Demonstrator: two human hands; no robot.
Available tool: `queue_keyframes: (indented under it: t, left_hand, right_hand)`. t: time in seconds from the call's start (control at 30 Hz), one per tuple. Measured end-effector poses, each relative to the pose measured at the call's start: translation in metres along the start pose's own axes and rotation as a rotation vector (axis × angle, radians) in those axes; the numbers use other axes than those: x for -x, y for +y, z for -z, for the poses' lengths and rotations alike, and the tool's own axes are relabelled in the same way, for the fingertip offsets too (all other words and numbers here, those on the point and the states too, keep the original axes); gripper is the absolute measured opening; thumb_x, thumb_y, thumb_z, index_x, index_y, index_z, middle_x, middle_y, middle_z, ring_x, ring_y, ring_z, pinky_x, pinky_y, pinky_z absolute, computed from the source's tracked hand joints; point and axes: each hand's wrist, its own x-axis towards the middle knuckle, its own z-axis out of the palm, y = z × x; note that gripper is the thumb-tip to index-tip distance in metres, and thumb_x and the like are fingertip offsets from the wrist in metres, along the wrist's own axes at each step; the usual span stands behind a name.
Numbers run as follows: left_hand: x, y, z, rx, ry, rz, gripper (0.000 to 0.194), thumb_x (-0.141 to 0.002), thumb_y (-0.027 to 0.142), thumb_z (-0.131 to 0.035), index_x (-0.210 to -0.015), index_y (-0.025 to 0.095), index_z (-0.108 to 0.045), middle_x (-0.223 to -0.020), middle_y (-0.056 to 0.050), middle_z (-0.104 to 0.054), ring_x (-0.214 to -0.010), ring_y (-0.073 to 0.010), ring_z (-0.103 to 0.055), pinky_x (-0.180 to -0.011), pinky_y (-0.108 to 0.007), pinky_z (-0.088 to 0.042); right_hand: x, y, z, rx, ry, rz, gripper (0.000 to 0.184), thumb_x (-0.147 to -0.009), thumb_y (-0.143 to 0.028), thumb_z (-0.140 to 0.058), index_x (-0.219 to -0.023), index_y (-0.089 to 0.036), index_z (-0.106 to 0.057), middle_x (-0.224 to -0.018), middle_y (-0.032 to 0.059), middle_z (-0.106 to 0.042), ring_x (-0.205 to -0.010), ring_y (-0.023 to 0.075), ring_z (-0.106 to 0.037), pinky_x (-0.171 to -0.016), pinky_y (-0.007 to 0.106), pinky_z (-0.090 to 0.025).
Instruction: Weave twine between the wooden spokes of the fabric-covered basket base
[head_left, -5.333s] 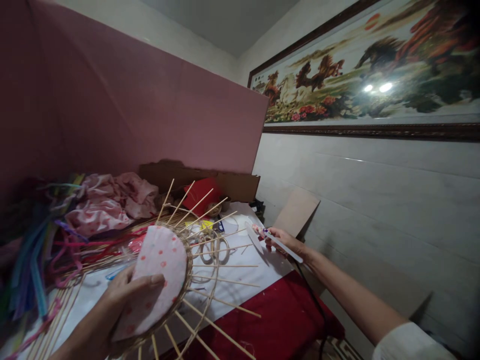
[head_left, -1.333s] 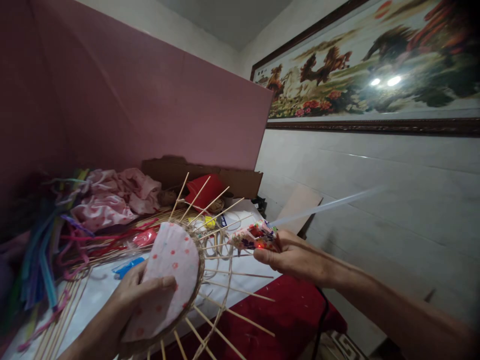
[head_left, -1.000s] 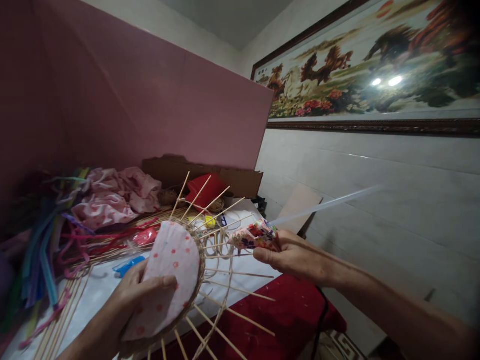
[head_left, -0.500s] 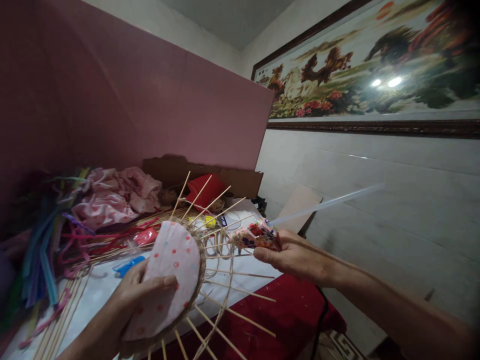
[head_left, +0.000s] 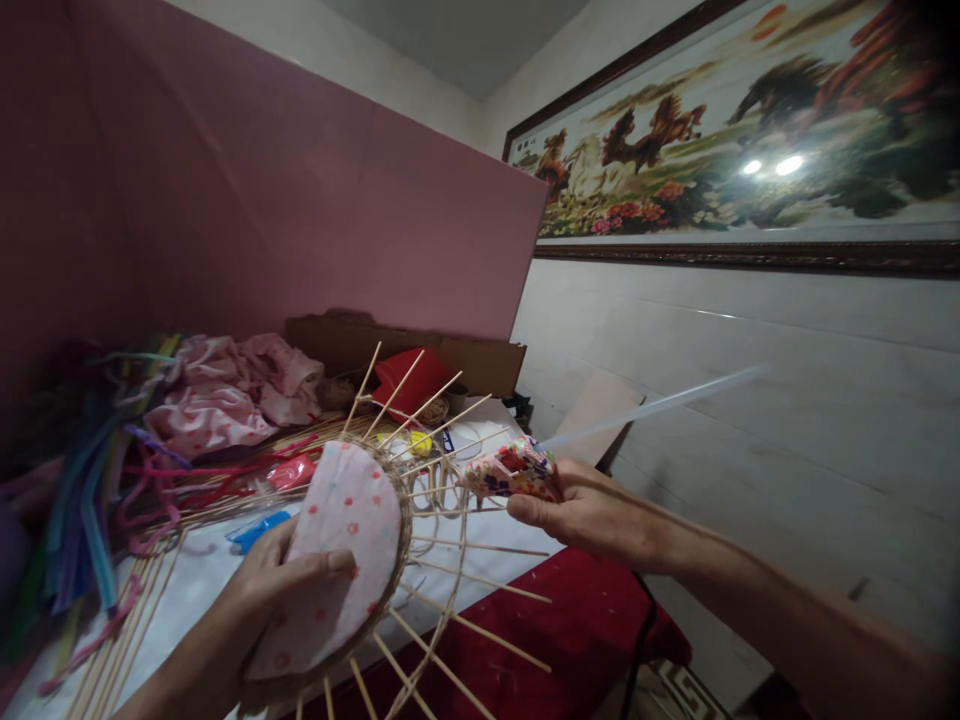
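Partial occlusions; lower and right edges crop.
Left hand: fingers mostly hidden behind spotted fabric piece. Lower sticks cut by bottom edge. Right hand covers part of floral-wrapped tool; tip contact with sticks unclear. Framed picture cropped right, its lettering too small. Colored strips dark, blurry far left.

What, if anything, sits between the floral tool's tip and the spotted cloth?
In this view, the woven rim and inner parts of the fanned sticks lie between the floral tool in the right hand and the spotted cloth. Whether the tip touches the sticks is unclear.
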Motion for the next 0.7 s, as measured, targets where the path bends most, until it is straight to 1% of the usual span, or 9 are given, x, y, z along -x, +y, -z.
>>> queue_keyframes:
  t: [0.2, 0.4, 0.6, 0.7]
  left_hand:
    - [0.002, 0.0018, -0.002, 0.028, -0.007, 0.013, 0.031, -0.048, 0.031, -0.077, -0.07, 0.016, -0.062, -0.048, 0.002, -0.068, -0.04, -0.0132, -0.058, -0.038, -0.019, -0.041]
    - [-0.0015, -0.0017, 0.0006, 0.01, 0.003, 0.003, 0.032, -0.048, 0.031, -0.077, -0.071, 0.015, -0.063, -0.05, 0.001, -0.068, -0.04, -0.0137, -0.058, -0.039, -0.02, -0.041]
    - [-0.0006, -0.0012, 0.001, 0.02, -0.007, 0.006, 0.029, -0.048, 0.031, -0.076, -0.068, 0.016, -0.063, -0.049, 0.002, -0.066, -0.04, -0.0131, -0.056, -0.039, -0.02, -0.039]
    - [-0.0001, 0.0002, 0.0016, -0.033, -0.023, 0.033, 0.031, -0.049, 0.035, -0.075, -0.071, 0.017, -0.063, -0.052, 0.001, -0.067, -0.042, -0.0138, -0.057, -0.041, -0.021, -0.041]
  right_hand:
    - [0.0005, 0.0001, -0.0004, 0.018, 0.024, 0.002, 0.045, -0.084, -0.055, -0.045, -0.061, -0.02, -0.029, -0.056, -0.0061, -0.025, -0.051, 0.0079, -0.022, -0.047, 0.022, -0.02]
    - [0.0004, 0.0002, -0.0005, 0.031, 0.026, -0.02, 0.047, -0.083, -0.057, -0.044, -0.059, -0.02, -0.027, -0.055, -0.0062, -0.024, -0.05, 0.0076, -0.022, -0.045, 0.023, -0.019]
    - [0.0006, -0.0008, -0.0009, 0.029, 0.028, -0.027, 0.046, -0.083, -0.057, -0.044, -0.06, -0.02, -0.028, -0.056, -0.006, -0.024, -0.051, 0.0078, -0.022, -0.045, 0.022, -0.019]
    - [0.001, -0.0004, -0.0008, 0.033, 0.034, -0.025, 0.047, -0.082, -0.058, -0.044, -0.06, -0.02, -0.028, -0.056, -0.0061, -0.023, -0.051, 0.0079, -0.022, -0.046, 0.022, -0.019]
